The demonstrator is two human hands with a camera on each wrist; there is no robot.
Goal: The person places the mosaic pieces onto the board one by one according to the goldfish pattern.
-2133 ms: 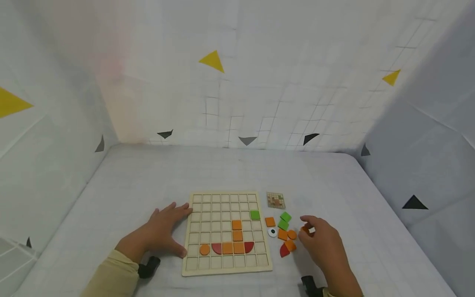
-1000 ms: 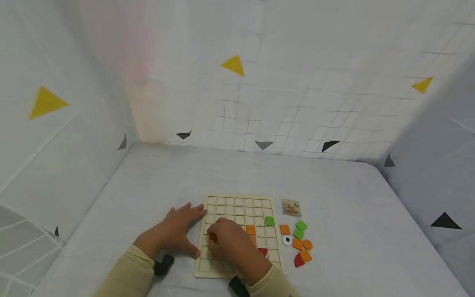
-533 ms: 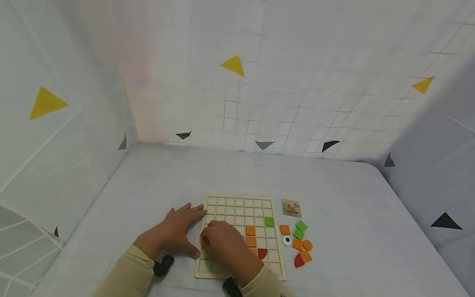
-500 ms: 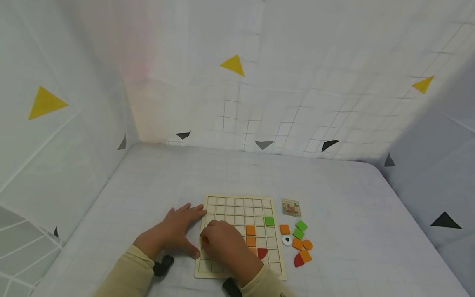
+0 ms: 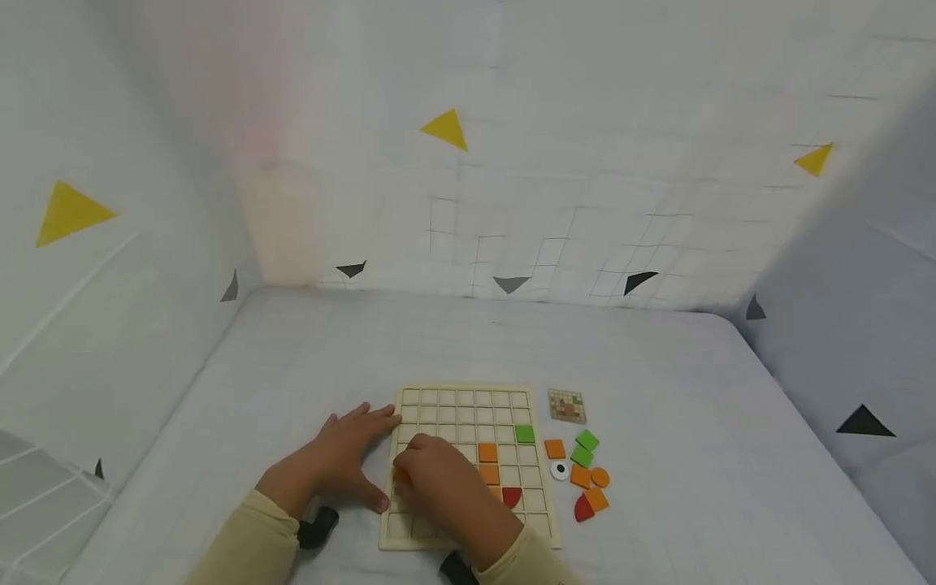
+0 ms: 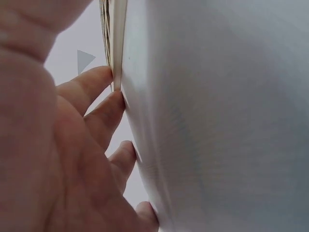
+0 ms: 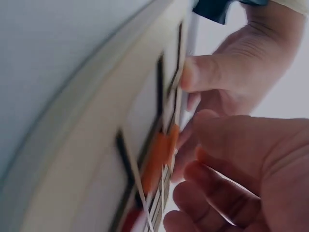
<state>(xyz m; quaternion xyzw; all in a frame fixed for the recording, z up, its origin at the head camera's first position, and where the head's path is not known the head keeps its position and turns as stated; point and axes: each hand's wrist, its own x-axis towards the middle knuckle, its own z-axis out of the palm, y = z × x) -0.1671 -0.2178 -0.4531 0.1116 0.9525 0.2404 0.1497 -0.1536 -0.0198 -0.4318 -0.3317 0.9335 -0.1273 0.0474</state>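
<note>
My left hand (image 5: 332, 459) lies spread at the left edge of the pale gridded wooden board (image 5: 474, 538), its fingertips and thumb right at the edge. In the left wrist view, fingers (image 6: 91, 84) touch the board's side. My right hand (image 5: 446, 487) reaches over the board's left part. Thumb and index finger pinch a small orange tile (image 5: 401, 479) at the left column, its shape mostly covered. An orange square (image 5: 487, 452), a red quarter-round tile (image 5: 512, 496) and a green square (image 5: 524, 434) sit in the grid. The hand hides other tiles in the lower row.
Right of the board lie loose tiles: an orange square (image 5: 555, 448), green squares (image 5: 582, 455), a white eye disc (image 5: 560, 470), an orange disc (image 5: 600, 477) and a red quarter-round (image 5: 583, 509). A small pattern card (image 5: 567, 405) lies behind them. White sheeting walls surround the table.
My right hand has carried the orange tile from the loose tiles leftward to the board's left column, and stays there over the last half second. The left hand keeps to the board's edge.
</note>
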